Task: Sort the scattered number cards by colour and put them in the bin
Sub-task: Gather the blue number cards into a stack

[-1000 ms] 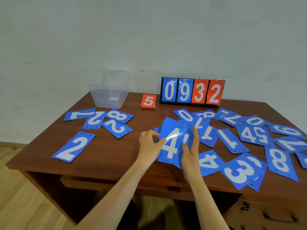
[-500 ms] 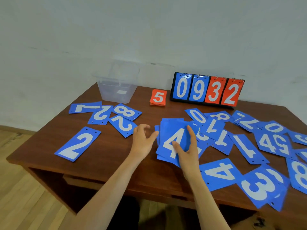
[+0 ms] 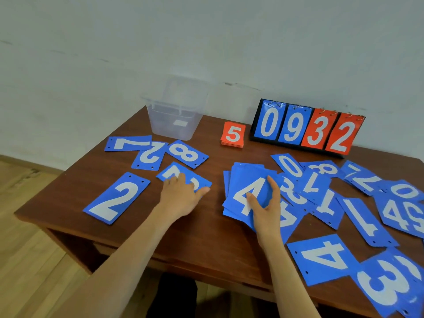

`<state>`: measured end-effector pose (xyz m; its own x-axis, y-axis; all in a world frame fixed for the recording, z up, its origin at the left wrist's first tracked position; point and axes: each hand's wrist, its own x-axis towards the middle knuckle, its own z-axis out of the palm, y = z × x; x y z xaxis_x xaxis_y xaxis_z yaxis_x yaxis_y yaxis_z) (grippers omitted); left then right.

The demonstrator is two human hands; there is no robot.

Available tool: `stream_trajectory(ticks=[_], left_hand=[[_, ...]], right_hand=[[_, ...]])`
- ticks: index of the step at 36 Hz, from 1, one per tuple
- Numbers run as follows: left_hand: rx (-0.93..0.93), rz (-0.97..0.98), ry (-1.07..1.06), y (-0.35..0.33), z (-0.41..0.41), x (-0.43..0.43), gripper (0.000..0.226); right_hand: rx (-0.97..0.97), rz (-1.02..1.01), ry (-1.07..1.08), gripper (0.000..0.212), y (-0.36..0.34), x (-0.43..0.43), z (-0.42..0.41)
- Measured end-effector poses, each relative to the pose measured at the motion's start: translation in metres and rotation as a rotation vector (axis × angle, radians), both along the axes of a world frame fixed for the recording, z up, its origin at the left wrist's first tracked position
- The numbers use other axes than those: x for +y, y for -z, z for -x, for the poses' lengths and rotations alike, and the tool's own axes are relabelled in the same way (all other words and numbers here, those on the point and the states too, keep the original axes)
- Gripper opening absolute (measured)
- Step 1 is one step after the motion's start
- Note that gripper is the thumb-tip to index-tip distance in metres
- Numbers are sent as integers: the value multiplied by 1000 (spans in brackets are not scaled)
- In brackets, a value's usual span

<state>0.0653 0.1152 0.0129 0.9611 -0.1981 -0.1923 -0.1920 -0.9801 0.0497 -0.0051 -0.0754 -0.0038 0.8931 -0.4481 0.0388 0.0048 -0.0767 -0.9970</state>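
Blue number cards lie scattered over the wooden table [image 3: 202, 235]. My right hand [image 3: 266, 210] rests with spread fingers on a stack of blue cards [image 3: 245, 180] topped by a 4, thumb at its left side. My left hand [image 3: 181, 193] lies flat with straight fingers on a blue card [image 3: 171, 172] in the left group, covering most of its number. A small stack of red cards [image 3: 232, 134] topped by a 5 sits at the back. The clear plastic bin [image 3: 174, 118] stands at the back left.
A flip scoreboard [image 3: 307, 128] showing 0 9 3 2 stands at the back right. More blue cards lie left, a large 2 [image 3: 117, 197], a 7 [image 3: 128, 143], an 8 [image 3: 187, 153], and several overlap on the right, among them a 4 [image 3: 323, 258] and a 3 [image 3: 390, 285].
My left hand let go of the stack's left edge and moved left onto a loose blue card. My right hand stays on the stack.
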Motion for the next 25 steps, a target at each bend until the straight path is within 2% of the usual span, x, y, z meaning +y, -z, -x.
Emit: stream_trajectory(ticks=[3,6,7,9,10,13,19,21,25], left_hand=[[62,172,93,-2,7,-12,51],[-44,354,158,-4,-1,-5,21],[-29,376,198,-6,-5,-2,28],[54,329,325,-8,-13,2,51],[108,282,382,-9,-16,4,55],[273,215,398,-3,-20,7,47],[74,-132,298,-2,8,-27,59],[27,-157,245,-1,18,-42,62],[-64,-88,178,2,24,-54,55]], right_hand=[[-7,-16,15,56,-3,0,4],[-1,-21,30,55,-3,-1,8],[-1,-21,36,57,-3,-3,10],[-10,-20,40,57,-6,-6,15],[-21,-21,44,56,-8,-7,18],[-52,-47,49,55,-10,-11,27],[-55,-60,86,56,-9,-15,38],[-64,-53,97,57,-9,-17,43],[-88,-41,100,57,-13,-24,57]])
